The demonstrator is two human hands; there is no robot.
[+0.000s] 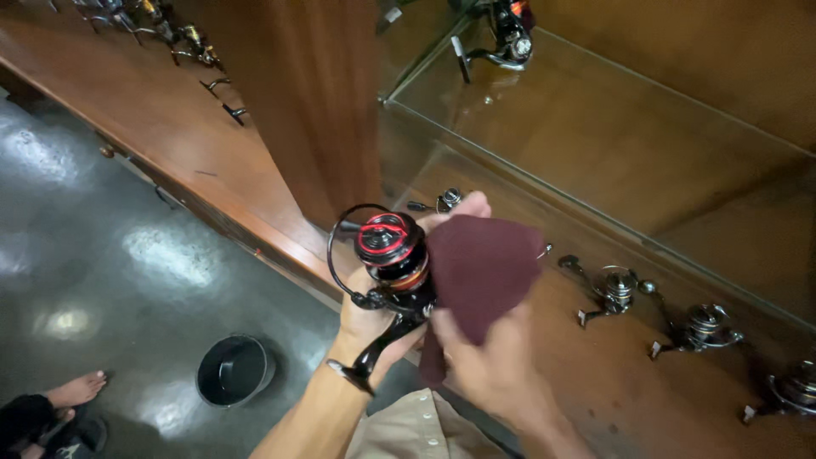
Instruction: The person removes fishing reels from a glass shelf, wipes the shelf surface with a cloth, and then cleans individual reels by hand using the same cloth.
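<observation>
My left hand (367, 319) rises from the lower middle of the frame, forearm angled up and wrist bent; its fingers are clamped around the foot of the black spinning fishing reel with a red-ringed spool (391, 255), which sits at the centre of the frame, above the edge of the brown wooden surface (612, 374). My right hand (493, 361) comes in from the lower right, fingers closed on the dark maroon cloth (480, 272), pressing it against the reel's right side. Several small silver reels (616, 291) lie on the surface at the right; a round black bowl (234, 370) stands on the grey floor (102, 255), lower left.
</observation>
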